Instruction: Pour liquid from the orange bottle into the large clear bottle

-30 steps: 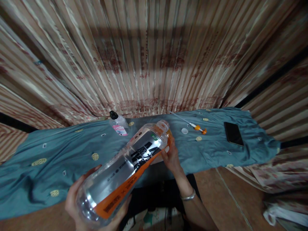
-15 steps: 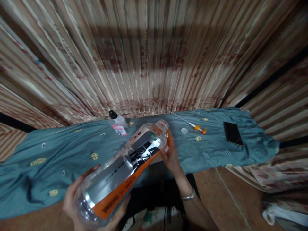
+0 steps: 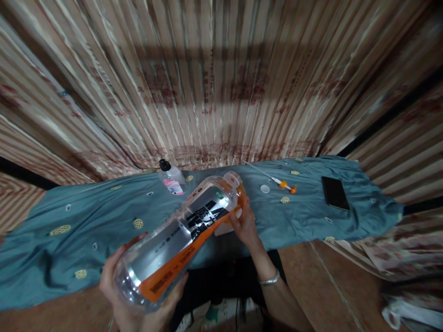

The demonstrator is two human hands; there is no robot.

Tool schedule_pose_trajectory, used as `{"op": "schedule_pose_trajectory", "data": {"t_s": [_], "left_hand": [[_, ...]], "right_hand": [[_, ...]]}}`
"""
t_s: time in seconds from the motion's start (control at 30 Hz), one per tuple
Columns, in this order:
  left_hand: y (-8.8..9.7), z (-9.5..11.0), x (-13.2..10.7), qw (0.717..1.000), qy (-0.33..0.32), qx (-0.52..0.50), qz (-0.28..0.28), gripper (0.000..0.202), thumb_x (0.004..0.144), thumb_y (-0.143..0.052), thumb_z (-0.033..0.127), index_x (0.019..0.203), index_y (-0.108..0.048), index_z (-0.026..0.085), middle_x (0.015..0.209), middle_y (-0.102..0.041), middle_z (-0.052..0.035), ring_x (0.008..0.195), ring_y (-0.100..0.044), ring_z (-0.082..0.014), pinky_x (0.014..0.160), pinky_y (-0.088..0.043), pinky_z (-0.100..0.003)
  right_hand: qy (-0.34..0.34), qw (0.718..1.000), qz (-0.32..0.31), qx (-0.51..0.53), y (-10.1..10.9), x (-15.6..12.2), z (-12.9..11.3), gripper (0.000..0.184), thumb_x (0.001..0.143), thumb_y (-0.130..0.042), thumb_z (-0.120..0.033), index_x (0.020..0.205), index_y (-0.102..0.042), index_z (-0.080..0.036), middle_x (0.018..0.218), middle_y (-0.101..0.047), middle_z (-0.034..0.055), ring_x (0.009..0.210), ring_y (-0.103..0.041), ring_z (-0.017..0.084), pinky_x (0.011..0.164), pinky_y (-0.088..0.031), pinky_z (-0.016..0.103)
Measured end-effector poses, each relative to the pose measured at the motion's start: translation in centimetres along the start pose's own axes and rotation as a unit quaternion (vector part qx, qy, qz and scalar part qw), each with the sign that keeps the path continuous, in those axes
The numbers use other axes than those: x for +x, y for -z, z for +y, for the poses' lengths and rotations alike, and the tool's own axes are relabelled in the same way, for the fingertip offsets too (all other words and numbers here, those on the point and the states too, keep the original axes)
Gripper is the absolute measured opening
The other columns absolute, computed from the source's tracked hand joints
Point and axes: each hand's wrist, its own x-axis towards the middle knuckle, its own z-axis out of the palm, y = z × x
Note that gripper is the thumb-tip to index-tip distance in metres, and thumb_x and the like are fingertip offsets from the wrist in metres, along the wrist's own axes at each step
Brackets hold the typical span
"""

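Observation:
A large clear plastic bottle (image 3: 173, 244) with a silver, orange and black label is tilted, its uncapped mouth pointing up and right. My left hand (image 3: 121, 281) is closed around its bottom end. Close to the bottle's neck, my right hand (image 3: 245, 222) is closed on an orange container (image 3: 243, 188), mostly hidden behind the bottle and fingers. A pale patch shows below it; I cannot tell whether it belongs to the container. Beyond them, an orange and white pump top (image 3: 283, 184) with a long tube lies beside a small white disc (image 3: 265, 189).
A small clear bottle (image 3: 172, 179) with a black top and pink label is at the back left. A black phone (image 3: 335, 192) lies at the right. A teal patterned cloth (image 3: 297, 221) covers the surface, with a striped curtain (image 3: 221, 92) behind.
The large bottle and my left hand have shifted slightly right and up in view. My right hand stays closed by the neck. The things on the cloth have not been moved.

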Motion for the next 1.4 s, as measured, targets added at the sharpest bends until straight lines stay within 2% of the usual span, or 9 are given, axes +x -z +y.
{"op": "schedule_pose_trajectory", "data": {"t_s": [0.1, 0.27, 0.47, 0.7, 0.8, 1.0, 1.17, 1.3, 1.4], "left_hand": [[-0.1, -0.1, -0.1, 1.000, 0.006, 0.010, -0.001, 0.112, 0.065, -0.114, 0.051, 0.164, -0.067, 0.030, 0.140, -0.080, -0.0079, 0.116, -0.081, -0.0310, 0.106, -0.073, -0.047], [-0.1, 0.0, -0.1, 1.000, 0.008, -0.003, -0.013, 0.116, 0.062, -0.115, 0.052, 0.164, -0.065, 0.031, 0.141, -0.083, -0.0077, 0.119, -0.084, -0.0321, 0.105, -0.074, -0.046], [-0.3, 0.7, 0.1, 1.000, -0.009, 0.010, 0.002, 0.104, 0.070, -0.109, 0.051, 0.164, -0.069, 0.034, 0.140, -0.081, -0.0078, 0.114, -0.084, -0.0322, 0.091, -0.077, -0.046], [-0.2, 0.2, -0.2, 1.000, 0.013, -0.014, -0.006, 0.118, 0.061, -0.117, 0.049, 0.167, -0.067, 0.032, 0.143, -0.082, -0.0078, 0.118, -0.083, -0.0308, 0.114, -0.072, -0.048], [-0.2, 0.5, -0.3, 0.999, 0.026, -0.027, -0.001, 0.120, 0.054, -0.119, 0.049, 0.162, -0.069, 0.032, 0.141, -0.083, -0.0072, 0.118, -0.084, -0.0313, 0.116, -0.071, -0.049], [0.0, 0.8, -0.1, 0.999, 0.042, -0.015, 0.002, 0.114, 0.056, -0.116, 0.044, 0.159, -0.069, 0.036, 0.140, -0.084, -0.0045, 0.117, -0.086, -0.0322, 0.099, -0.076, -0.046], [0.1, 0.8, -0.1, 0.999, 0.036, -0.010, -0.012, 0.124, 0.049, -0.118, 0.043, 0.161, -0.068, 0.036, 0.143, -0.083, -0.0041, 0.117, -0.084, -0.0321, 0.102, -0.077, -0.046], [0.2, 0.9, -0.1, 0.998, 0.056, -0.018, -0.011, 0.126, 0.048, -0.113, 0.037, 0.166, -0.068, 0.047, 0.144, -0.085, 0.0000, 0.118, -0.084, -0.0343, 0.089, -0.079, -0.046], [0.4, 0.7, 0.0, 0.999, 0.048, -0.006, -0.024, 0.128, 0.046, -0.112, 0.036, 0.165, -0.067, 0.049, 0.141, -0.086, 0.0005, 0.117, -0.085, -0.0355, 0.090, -0.081, -0.050]], "right_hand": [[-0.001, 1.000, -0.008, -0.002, 0.1, 0.2, 0.1, 0.074, 0.111, -0.075, -0.075, 0.163, -0.060, -0.024, 0.140, -0.089, 0.0187, 0.126, -0.091, 0.041, 0.107, -0.078, 0.057], [-0.014, 1.000, -0.001, 0.004, -0.1, 0.3, 0.2, 0.076, 0.106, -0.084, -0.070, 0.163, -0.061, -0.025, 0.141, -0.089, 0.0175, 0.127, -0.090, 0.040, 0.107, -0.077, 0.057], [-0.018, 1.000, 0.001, 0.017, -0.3, 0.1, 0.5, 0.072, 0.105, -0.084, -0.064, 0.162, -0.063, -0.025, 0.136, -0.089, 0.0172, 0.122, -0.091, 0.042, 0.106, -0.078, 0.059], [-0.017, 1.000, -0.007, 0.007, -0.1, 0.0, 0.9, 0.071, 0.106, -0.085, -0.063, 0.163, -0.066, -0.025, 0.133, -0.090, 0.0169, 0.120, -0.091, 0.041, 0.101, -0.079, 0.055], [-0.020, 1.000, -0.009, 0.010, -0.1, 0.0, 0.8, 0.070, 0.107, -0.084, -0.062, 0.162, -0.066, -0.024, 0.134, -0.090, 0.0180, 0.120, -0.092, 0.041, 0.100, -0.079, 0.055], [-0.019, 1.000, 0.006, 0.012, -0.1, 0.0, 0.4, 0.070, 0.107, -0.082, -0.064, 0.161, -0.064, -0.023, 0.137, -0.091, 0.0187, 0.122, -0.093, 0.040, 0.100, -0.079, 0.054], [-0.013, 1.000, 0.003, 0.003, 0.0, -0.1, 0.5, 0.066, 0.109, -0.080, -0.065, 0.157, -0.064, -0.022, 0.136, -0.091, 0.0194, 0.120, -0.093, 0.039, 0.097, -0.079, 0.051], [-0.009, 1.000, -0.009, -0.001, 0.3, -0.3, 0.5, 0.068, 0.111, -0.078, -0.066, 0.160, -0.062, -0.023, 0.143, -0.089, 0.0193, 0.129, -0.090, 0.039, 0.104, -0.078, 0.052], [-0.012, 1.000, -0.011, 0.005, 0.4, -0.4, 0.4, 0.069, 0.112, -0.077, -0.067, 0.161, -0.061, -0.022, 0.145, -0.088, 0.0208, 0.131, -0.090, 0.040, 0.107, -0.077, 0.053]]}}
